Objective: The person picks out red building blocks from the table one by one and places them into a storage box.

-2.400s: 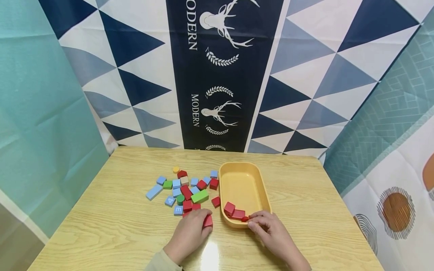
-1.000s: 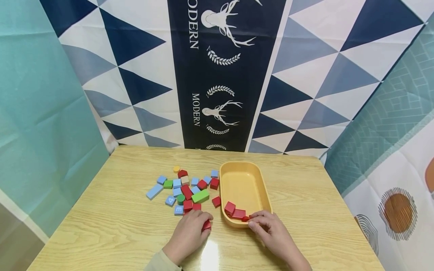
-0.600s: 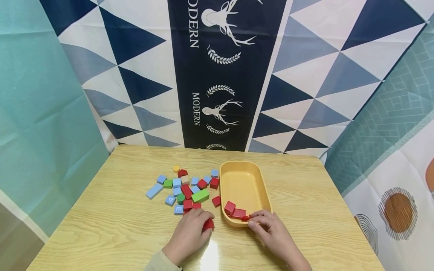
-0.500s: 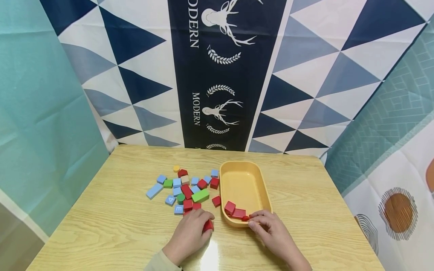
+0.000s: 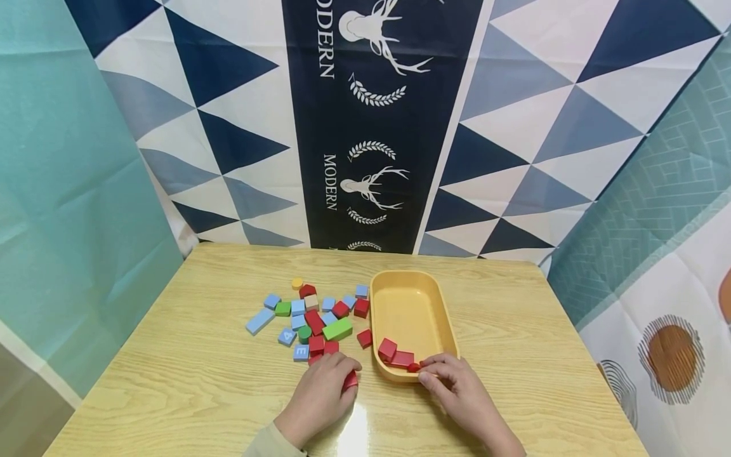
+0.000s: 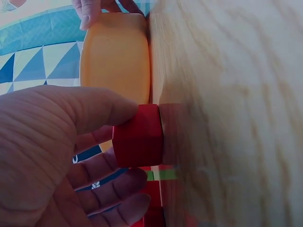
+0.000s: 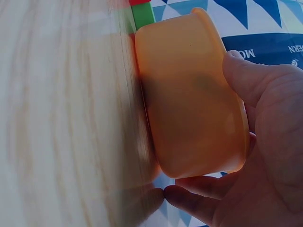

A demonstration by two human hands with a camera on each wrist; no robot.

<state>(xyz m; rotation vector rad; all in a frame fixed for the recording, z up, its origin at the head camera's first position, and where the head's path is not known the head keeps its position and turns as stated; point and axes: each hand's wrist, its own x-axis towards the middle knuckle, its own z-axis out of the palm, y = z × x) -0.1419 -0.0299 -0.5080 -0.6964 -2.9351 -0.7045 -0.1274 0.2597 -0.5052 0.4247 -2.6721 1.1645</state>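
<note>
My left hand (image 5: 321, 391) pinches a red toy block (image 6: 138, 137) between thumb and fingers, low at the wooden tabletop. In the head view most of that block hides behind the fingers. To the right, my right hand (image 5: 464, 395) grips the near right corner of a yellow tray (image 5: 448, 311), thumb outside the rim. Inside the tray, a red cube (image 5: 386, 350), a flat red block (image 5: 403, 359) and a small rounded red piece (image 5: 414, 367) lie at the near end, the last one right by the right fingertips.
Loose blocks are spread left of the tray: a long green block (image 5: 337, 329), a long blue block (image 5: 260, 322), a yellow disc (image 5: 297, 284), several red and blue ones. A single red cube (image 5: 364, 339) sits beside the tray wall. A patterned cloth (image 5: 365, 127) hangs behind the table.
The red block has shifted and turned slightly in my left fingers, with the left hand staying in nearly the same spot. My right hand and the tray have not moved.
</note>
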